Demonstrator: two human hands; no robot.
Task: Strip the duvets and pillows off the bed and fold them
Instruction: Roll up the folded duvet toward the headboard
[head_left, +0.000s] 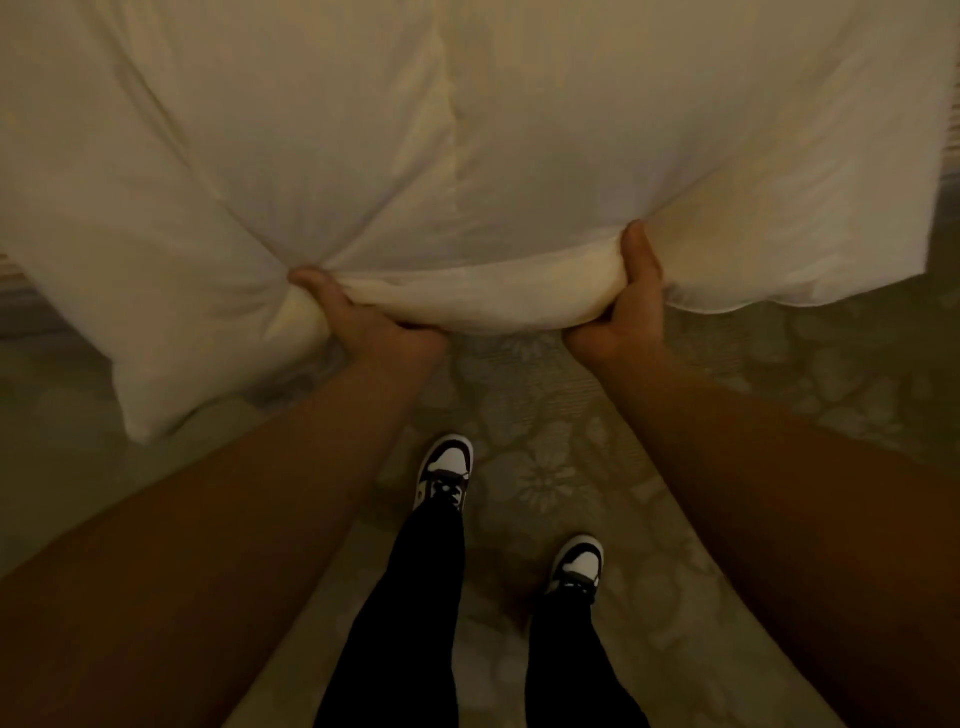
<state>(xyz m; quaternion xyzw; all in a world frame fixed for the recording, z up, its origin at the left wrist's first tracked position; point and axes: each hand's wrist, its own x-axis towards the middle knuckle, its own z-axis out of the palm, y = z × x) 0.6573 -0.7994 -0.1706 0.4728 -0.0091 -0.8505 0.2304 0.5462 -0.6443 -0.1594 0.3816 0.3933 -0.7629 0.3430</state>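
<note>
Duvet: a white duvet (363, 156) fills the upper part of the view and spreads beyond the top, left and right edges.
Near edge: bunched into a thick roll between the two hands, sagging slightly in the middle.
Left hand (358, 317): its grip is clamped on the near edge of the duvet, thumb on top of the fabric, fingers curled underneath; creases fan outward and upward from this point.
Right hand (623, 296): its grip is clamped on the same edge further right, thumb pointing up over the fold, fingers wrapped under it.
Duvet relative to the grip: the bulk lies above and beyond both hands; one corner hangs down to the left of the left hand, another drapes to the right of the right hand.
Arms: both bare forearms reach forward from the lower corners.
Floor: a carpet (545, 467) with a pale floral pattern.
Feet: dark trousers and black-and-white shoes (444, 470), the left foot set ahead of the right.
</note>
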